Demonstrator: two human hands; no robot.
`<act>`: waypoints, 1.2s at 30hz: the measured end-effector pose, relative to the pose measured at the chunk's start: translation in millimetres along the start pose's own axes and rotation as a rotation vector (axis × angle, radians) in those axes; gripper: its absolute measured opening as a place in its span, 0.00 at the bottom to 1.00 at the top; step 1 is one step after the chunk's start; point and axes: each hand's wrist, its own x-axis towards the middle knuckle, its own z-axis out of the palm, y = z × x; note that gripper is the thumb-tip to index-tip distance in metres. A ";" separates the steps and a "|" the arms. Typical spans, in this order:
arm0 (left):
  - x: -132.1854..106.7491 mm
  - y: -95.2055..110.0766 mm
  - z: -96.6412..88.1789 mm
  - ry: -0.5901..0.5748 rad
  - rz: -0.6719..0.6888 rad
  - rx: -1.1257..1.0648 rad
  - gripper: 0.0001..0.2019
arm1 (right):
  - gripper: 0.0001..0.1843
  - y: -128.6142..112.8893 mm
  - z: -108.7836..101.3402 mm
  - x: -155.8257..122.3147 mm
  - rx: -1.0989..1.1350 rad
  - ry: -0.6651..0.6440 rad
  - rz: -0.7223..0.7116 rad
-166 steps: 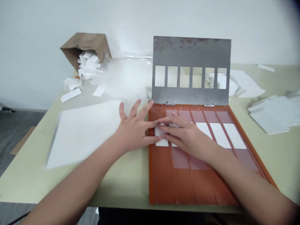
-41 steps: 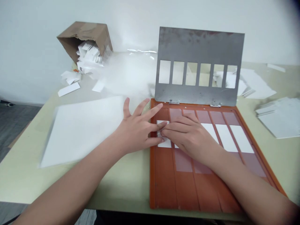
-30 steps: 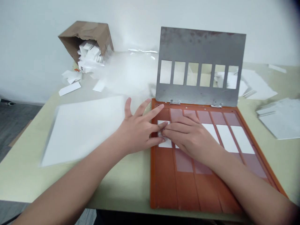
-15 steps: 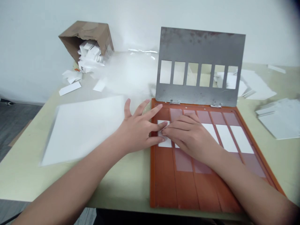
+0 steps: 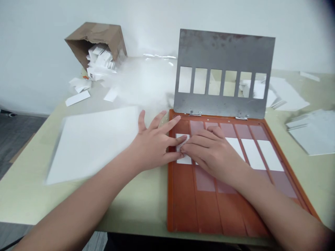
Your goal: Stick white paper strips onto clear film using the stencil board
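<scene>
My left hand (image 5: 154,148) and my right hand (image 5: 213,153) rest on an orange hinged board (image 5: 183,205), their fingertips meeting on a white paper strip (image 5: 182,137) in its leftmost slot. The left fingers are spread; the right fingers lie close together, covering a second strip (image 5: 199,163) in part. Further right, two more white strips (image 5: 251,155) lie uncovered in their slots. A grey steel plate (image 5: 225,52) with six rectangular windows stands hinged up behind the board.
A tipped cardboard box (image 5: 94,38) spills white paper pieces, beside crumpled clear plastic film (image 5: 141,80). A large white sheet (image 5: 91,144) lies left of the board, and a stack of white sheets (image 5: 314,132) lies at right, on a pale green table (image 5: 28,198).
Both hands stay on the same strip, with only slight finger shifts. Since the oldest frame, the view has shifted, so the board and plate appear slightly larger and further right.
</scene>
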 end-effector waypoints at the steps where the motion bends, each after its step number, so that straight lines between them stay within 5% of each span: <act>1: 0.1 0.1 -0.3 -0.008 -0.004 0.000 0.17 | 0.14 0.0 0.1 -0.2 0.000 -0.004 0.000; 17: -0.3 1.4 -2.0 0.038 0.124 0.059 0.12 | 0.10 10.3 -8.2 -4.6 0.090 0.071 0.107; 27: -1.0 0.3 -0.1 0.140 0.258 -0.051 0.13 | 0.15 7.6 -16.4 -4.8 0.147 0.001 0.099; 36: 0.3 -4.9 -0.8 0.070 0.168 -0.059 0.03 | 0.17 9.7 -14.6 -5.9 0.117 -0.028 0.149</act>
